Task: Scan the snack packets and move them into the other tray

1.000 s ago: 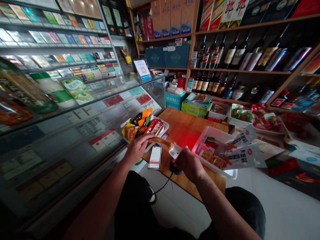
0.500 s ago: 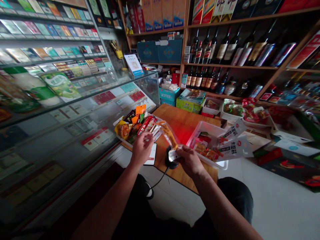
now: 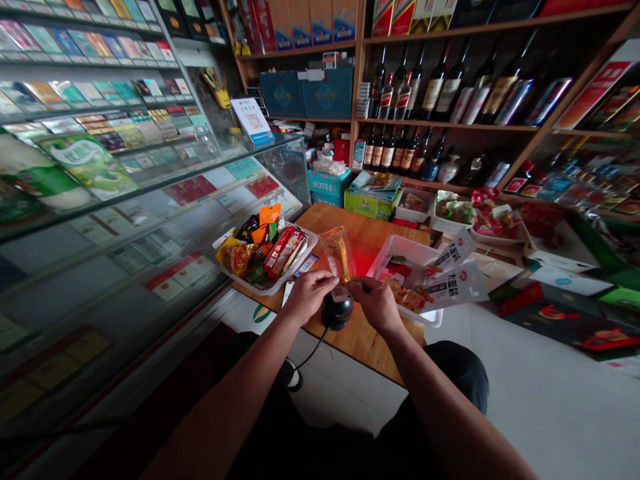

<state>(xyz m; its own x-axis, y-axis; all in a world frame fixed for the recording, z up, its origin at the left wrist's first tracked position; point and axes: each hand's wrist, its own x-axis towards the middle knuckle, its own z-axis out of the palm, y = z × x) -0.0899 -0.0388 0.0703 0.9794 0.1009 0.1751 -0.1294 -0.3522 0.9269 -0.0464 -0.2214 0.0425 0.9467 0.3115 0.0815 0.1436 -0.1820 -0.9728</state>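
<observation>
Between my two hands a clear plastic snack packet [image 3: 334,245] with long orange-brown food inside stands tilted up over the wooden table. My left hand [image 3: 311,293] pinches its lower left edge, and my right hand [image 3: 376,301] pinches its lower right edge. Just below the packet sits a black scanner-like device [image 3: 339,313] with a cable, casting red light on the tabletop. To the left is a white basket [image 3: 270,288] full of colourful snack packets. A white plastic bin [image 3: 434,319] on the right holds red packets and grey-white printed packets.
The wooden table [image 3: 320,217] stands beside a glass display counter [image 3: 200,177]. Part of a phone [image 3: 287,291] shows behind my left hand. Shelves with wine bottles [image 3: 434,90] rise at the back. Boxes [image 3: 560,317] lie on the right.
My left hand has come to the packet and now grips it. The packet has moved from a slant to more upright above the black device. The view has shifted slightly.
</observation>
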